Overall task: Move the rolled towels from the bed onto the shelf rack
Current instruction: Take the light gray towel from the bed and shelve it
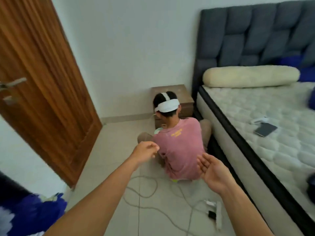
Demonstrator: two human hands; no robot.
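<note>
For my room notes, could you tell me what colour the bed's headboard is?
Dark grey headboard, head view.

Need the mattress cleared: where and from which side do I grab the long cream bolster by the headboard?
Grip the bolster around its middle, right hand over the top from the mattress side, since the headboard blocks the far side. It is a long soft cylinder lying flat, so held by one end it would likely droop.
</note>
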